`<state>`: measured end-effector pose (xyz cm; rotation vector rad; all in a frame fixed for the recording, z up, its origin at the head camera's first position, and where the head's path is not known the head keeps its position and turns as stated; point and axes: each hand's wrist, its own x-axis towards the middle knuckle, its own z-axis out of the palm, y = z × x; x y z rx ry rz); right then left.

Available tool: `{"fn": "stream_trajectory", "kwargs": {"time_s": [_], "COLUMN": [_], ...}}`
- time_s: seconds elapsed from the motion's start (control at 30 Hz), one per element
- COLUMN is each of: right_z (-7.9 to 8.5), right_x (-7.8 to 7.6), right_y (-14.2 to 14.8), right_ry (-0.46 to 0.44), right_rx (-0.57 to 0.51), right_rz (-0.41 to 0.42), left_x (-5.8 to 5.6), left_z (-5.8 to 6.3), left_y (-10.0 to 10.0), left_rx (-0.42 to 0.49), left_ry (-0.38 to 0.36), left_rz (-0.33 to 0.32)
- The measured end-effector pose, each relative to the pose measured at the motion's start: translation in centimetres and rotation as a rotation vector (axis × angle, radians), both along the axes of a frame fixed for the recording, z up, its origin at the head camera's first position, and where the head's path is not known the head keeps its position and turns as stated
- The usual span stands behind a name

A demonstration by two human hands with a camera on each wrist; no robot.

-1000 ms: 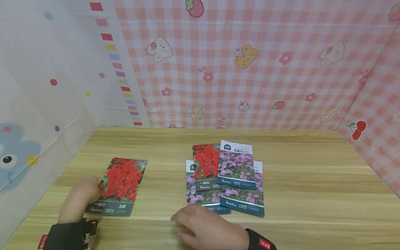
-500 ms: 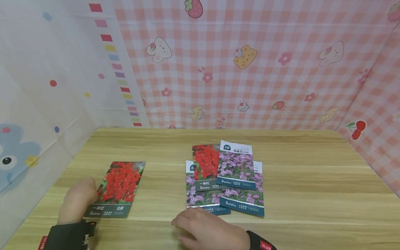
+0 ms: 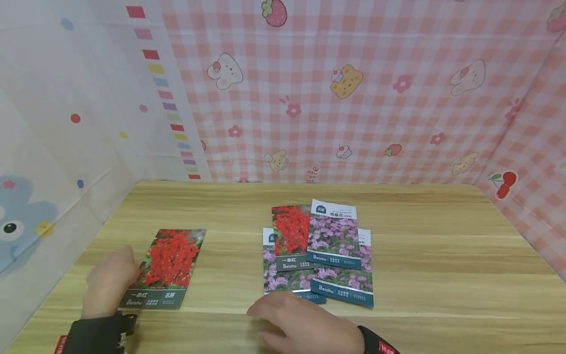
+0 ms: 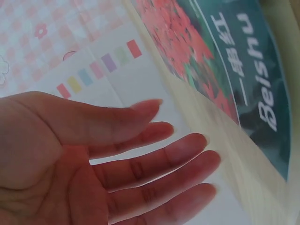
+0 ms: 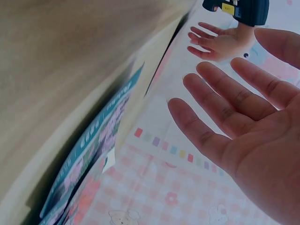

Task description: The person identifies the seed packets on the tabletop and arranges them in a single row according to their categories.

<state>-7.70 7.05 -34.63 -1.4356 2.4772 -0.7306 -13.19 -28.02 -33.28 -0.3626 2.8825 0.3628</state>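
A seed packet with red flowers (image 3: 170, 258) lies at the left of the table, its dark label towards me. My left hand (image 3: 111, 280) is beside its left edge. In the left wrist view, the left hand's fingers (image 4: 178, 157) are loosely extended with nothing in them, apart from the packet. My right hand (image 3: 305, 322) is low over the table, just in front of a pile of seed packets. The right wrist view has its fingers (image 5: 225, 103) spread and relaxed, holding nothing. In the pile, a red-flower packet (image 3: 291, 231) and a purple-flower packet (image 3: 333, 236) overlap two more purple-flower packets (image 3: 342, 287).
The wooden table (image 3: 442, 275) meets a pink checked cloth (image 3: 376, 113) at the back. A white cloth with coloured dots (image 3: 79, 152) stands along the left, and more checked cloth (image 3: 535, 172) along the right. Each wrist wears a black band (image 3: 90, 334).
The left red-flower packet has come down slightly towards me and lies flat, with the left hand let go of it. The right hand has shifted a little to the right.
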Motion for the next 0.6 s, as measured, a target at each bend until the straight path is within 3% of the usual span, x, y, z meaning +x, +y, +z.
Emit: {"fn": "stream_trajectory", "kwargs": {"time_s": [0.13,0.27,0.6], "right_z": [0.1,0.4,1.1], "right_x": [-0.1,-0.2,-1.4], "right_y": [0.4,0.7,1.6], "right_ry": [0.079,0.129,0.034], "right_rx": [-0.021,-0.055,-0.094], "right_rz": [-0.013,-0.014,-0.087], "left_x": [-0.2,-0.2,-0.1], "left_z": [0.2,0.4,1.2], "left_y": [0.1,0.4,1.8], "left_rx": [0.028,0.020,0.001], "left_ry": [-0.010,0.001,0.097], "left_rz": [0.007,-0.026,-0.100]}}
